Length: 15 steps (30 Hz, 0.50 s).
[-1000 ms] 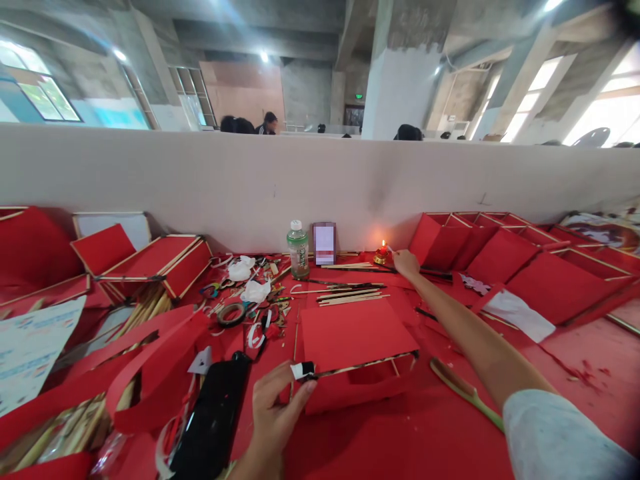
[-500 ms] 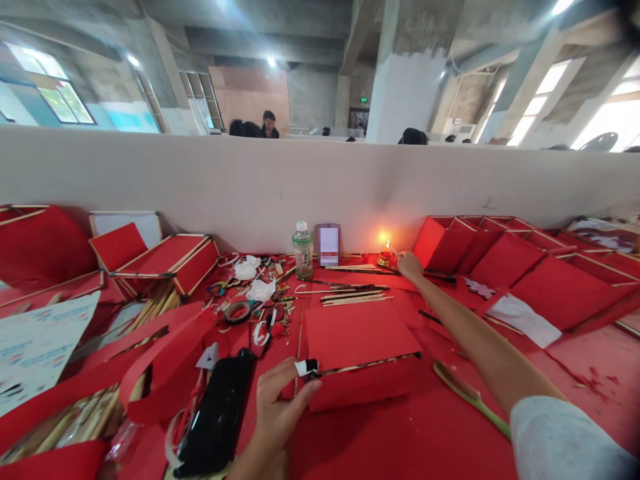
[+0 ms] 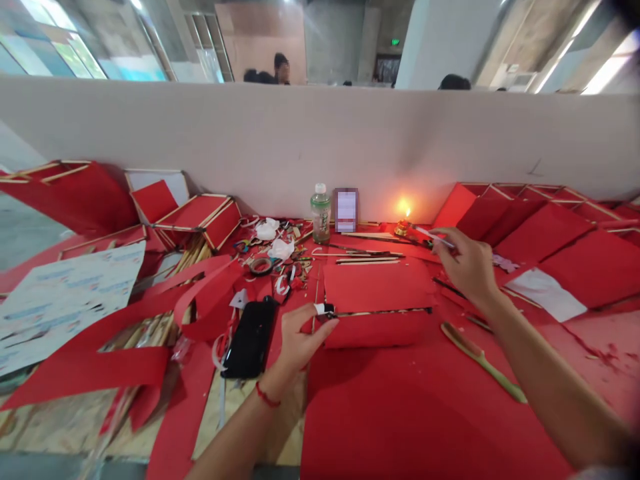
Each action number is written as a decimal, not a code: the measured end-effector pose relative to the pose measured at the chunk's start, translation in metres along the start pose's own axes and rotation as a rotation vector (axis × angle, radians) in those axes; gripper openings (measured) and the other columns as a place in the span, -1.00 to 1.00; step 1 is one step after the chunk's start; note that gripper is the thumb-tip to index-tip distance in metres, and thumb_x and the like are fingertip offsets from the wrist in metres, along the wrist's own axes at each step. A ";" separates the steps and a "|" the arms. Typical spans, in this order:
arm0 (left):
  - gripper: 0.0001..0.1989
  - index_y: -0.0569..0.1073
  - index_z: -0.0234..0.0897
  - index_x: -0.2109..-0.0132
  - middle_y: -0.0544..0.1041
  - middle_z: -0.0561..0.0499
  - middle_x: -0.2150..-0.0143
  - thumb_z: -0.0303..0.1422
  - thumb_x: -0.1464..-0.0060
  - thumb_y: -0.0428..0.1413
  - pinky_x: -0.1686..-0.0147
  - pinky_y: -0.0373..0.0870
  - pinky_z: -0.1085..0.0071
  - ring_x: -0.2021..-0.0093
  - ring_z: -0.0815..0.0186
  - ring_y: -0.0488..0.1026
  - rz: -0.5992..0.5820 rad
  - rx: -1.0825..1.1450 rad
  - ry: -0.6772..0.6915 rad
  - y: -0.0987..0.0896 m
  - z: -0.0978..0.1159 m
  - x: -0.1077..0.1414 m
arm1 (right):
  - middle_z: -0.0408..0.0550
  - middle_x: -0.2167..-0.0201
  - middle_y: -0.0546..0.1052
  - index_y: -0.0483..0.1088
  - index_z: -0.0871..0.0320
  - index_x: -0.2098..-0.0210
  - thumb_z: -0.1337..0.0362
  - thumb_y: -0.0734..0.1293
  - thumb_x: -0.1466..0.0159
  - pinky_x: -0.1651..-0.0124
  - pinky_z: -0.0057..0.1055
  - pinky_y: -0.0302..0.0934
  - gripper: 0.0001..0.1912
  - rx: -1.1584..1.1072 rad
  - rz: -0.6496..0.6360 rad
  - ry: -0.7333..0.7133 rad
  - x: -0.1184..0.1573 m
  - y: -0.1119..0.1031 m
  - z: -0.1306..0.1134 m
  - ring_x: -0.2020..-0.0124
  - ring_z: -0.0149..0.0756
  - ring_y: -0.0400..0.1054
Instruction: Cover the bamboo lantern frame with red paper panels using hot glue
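My left hand (image 3: 303, 337) pinches the near left corner of a red-covered panel (image 3: 380, 287), where a thin dark-streaked stick (image 3: 383, 311) runs along the edge. A white and black wrapping (image 3: 325, 309) sits at the index fingertip. Between the fingers of my right hand (image 3: 467, 263) is a slim white stick (image 3: 435, 237), its tip pointing left towards a small lit oil lamp (image 3: 401, 228). The tip is close beside the lamp, under the flame's level; whether they touch I cannot tell. Several loose thin sticks (image 3: 370, 259) lie behind the panel.
A green-labelled bottle (image 3: 321, 217) and an upright phone (image 3: 346, 212) stand by the white partition (image 3: 250, 140). Left are a black phone (image 3: 250, 340), a tape roll (image 3: 261, 266) and scraps. A wood-and-green brush (image 3: 480, 360) lies right. Red stick-framed boxes (image 3: 540, 230) line the right back.
My right hand has drawn back to the right from the flame, and the white stick in it now shows clearly. My left hand keeps its pinch. The view has tilted downward.
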<state>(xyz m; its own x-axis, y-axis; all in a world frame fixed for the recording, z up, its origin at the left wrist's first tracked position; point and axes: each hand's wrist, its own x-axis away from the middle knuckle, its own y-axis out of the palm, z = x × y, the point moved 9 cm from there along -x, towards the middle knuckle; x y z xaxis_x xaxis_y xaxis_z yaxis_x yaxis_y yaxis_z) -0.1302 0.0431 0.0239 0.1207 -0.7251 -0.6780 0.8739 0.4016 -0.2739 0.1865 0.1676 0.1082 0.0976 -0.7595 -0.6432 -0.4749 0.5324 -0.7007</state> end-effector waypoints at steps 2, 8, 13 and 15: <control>-0.83 0.62 -0.27 0.33 0.67 0.01 0.43 -0.25 -0.05 0.31 0.40 0.52 0.49 0.45 0.32 0.60 0.001 0.012 -0.024 0.002 -0.002 0.001 | -0.12 0.40 0.63 0.53 0.10 0.12 0.20 0.31 -0.35 0.33 -0.44 0.29 -0.80 -0.103 0.061 -0.046 0.023 -0.028 -0.021 0.44 -0.31 0.52; -0.82 0.62 -0.28 0.33 0.68 -0.01 0.40 -0.24 -0.04 0.31 0.37 0.52 0.48 0.42 0.31 0.60 0.008 0.004 -0.063 0.002 -0.006 0.004 | -0.16 0.35 0.63 0.53 -0.03 0.13 0.27 0.38 -0.33 0.25 -0.30 0.42 -0.87 -0.321 0.159 0.012 0.084 -0.077 -0.074 0.31 -0.19 0.57; -0.82 0.62 -0.28 0.35 0.67 -0.01 0.41 -0.24 -0.06 0.30 0.38 0.51 0.48 0.43 0.31 0.60 0.001 -0.010 -0.042 0.002 -0.003 0.002 | -0.16 0.42 0.61 0.49 0.08 0.18 0.48 0.39 -0.27 0.37 -0.44 0.37 -0.80 -0.345 0.128 -0.252 0.113 -0.064 -0.140 0.47 -0.36 0.51; -0.82 0.62 -0.28 0.35 0.67 -0.01 0.42 -0.25 -0.06 0.30 0.39 0.50 0.49 0.44 0.32 0.59 -0.001 -0.003 -0.030 0.002 -0.002 0.001 | -0.12 0.46 0.59 0.47 0.15 0.18 0.57 0.38 -0.23 0.39 -0.45 0.35 -0.76 -0.351 0.179 -0.340 0.123 -0.056 -0.158 0.51 -0.38 0.48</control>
<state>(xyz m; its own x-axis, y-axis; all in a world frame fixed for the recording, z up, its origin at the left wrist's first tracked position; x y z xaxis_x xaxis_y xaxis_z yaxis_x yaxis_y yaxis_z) -0.1294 0.0439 0.0212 0.1336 -0.7422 -0.6567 0.8729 0.4019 -0.2766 0.0864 -0.0146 0.1170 0.2387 -0.4726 -0.8483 -0.7690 0.4415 -0.4623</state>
